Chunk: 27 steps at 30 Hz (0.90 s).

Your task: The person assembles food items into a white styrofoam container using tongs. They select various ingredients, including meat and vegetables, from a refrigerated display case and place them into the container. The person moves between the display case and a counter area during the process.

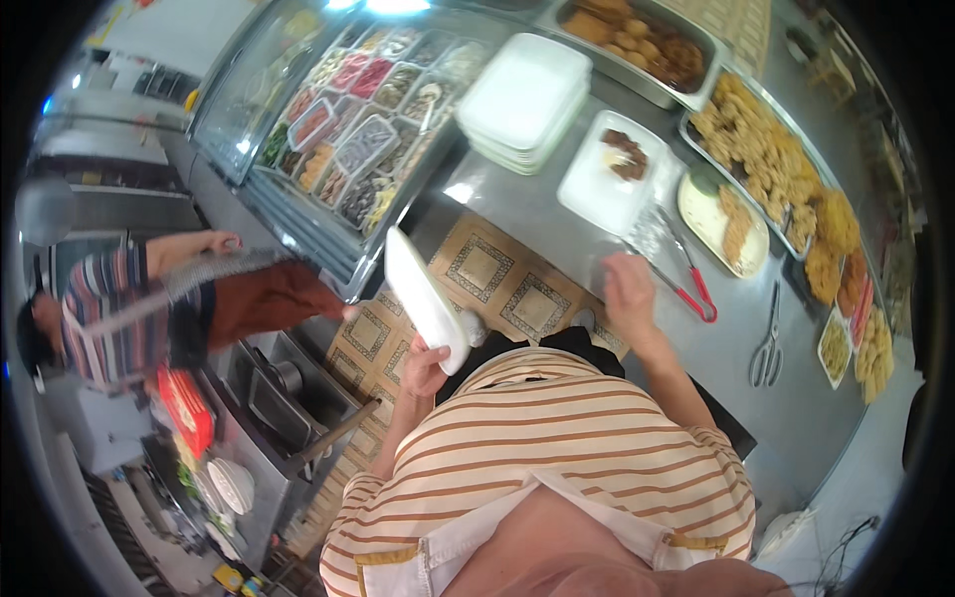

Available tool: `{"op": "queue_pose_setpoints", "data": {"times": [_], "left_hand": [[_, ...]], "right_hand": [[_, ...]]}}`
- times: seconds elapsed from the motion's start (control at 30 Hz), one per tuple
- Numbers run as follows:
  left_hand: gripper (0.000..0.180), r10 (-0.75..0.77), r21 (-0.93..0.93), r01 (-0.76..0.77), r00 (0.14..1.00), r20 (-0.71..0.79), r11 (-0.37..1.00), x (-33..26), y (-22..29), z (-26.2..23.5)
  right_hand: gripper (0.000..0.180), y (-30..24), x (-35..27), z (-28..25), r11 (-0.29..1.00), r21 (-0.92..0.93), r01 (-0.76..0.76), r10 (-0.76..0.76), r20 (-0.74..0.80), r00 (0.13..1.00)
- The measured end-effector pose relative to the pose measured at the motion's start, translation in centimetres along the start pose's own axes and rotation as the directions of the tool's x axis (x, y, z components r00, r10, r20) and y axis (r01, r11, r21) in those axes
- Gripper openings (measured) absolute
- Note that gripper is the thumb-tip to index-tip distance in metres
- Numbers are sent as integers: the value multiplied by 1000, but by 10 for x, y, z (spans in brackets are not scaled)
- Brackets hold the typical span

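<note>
Tilted up on its edge, a white rectangular plate (423,298) is gripped at its lower end by my left hand (426,368), thumb across the rim. My right hand (629,291) hovers at the counter's edge with loosely bent fingers and nothing visible in it. Closest to that hand are red-handled tongs (696,289), their metal end by a piece of clear plastic film. Just beyond lies a white plate (587,197) with brown food pieces (625,157). To its right, a pale oval plate (751,254) carries a fried piece (736,224).
Stacked white plates (522,95) stand on the steel counter (676,343). Fried food fills a long tray (761,134); scissor-style tongs (768,348) lie nearer. A glass-fronted case (328,224) holds tubs of ingredients. At left, another person (129,308) works beside a sink (284,398).
</note>
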State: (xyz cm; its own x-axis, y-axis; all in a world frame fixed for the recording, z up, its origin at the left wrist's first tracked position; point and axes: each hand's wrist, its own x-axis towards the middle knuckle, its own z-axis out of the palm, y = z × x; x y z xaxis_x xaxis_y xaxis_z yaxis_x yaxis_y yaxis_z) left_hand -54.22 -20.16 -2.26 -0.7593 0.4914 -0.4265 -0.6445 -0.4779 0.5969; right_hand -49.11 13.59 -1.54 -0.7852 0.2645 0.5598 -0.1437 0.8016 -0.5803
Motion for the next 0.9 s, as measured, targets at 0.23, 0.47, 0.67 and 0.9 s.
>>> {"op": "queue_pose_setpoints", "data": {"times": [0.23,0.47,0.67,0.9], "left_hand": [[38,164,69,-153,801,-576,986,-60,87,-127],[39,354,253,-254,542,-762,934,-115,172,-267],[35,429,328,-279,647,-630,902,-84,220,-308],[34,324,357,-78,626,-710,931,-33,303,-321]], "right_hand": [[21,-123,57,174,955,185,233,-270,214,939],[18,-204,86,307,973,112,201,-230,455,860],[12,-171,102,343,996,-53,69,-56,212,976],[18,-187,163,440,864,-499,70,340,680,650]]}}
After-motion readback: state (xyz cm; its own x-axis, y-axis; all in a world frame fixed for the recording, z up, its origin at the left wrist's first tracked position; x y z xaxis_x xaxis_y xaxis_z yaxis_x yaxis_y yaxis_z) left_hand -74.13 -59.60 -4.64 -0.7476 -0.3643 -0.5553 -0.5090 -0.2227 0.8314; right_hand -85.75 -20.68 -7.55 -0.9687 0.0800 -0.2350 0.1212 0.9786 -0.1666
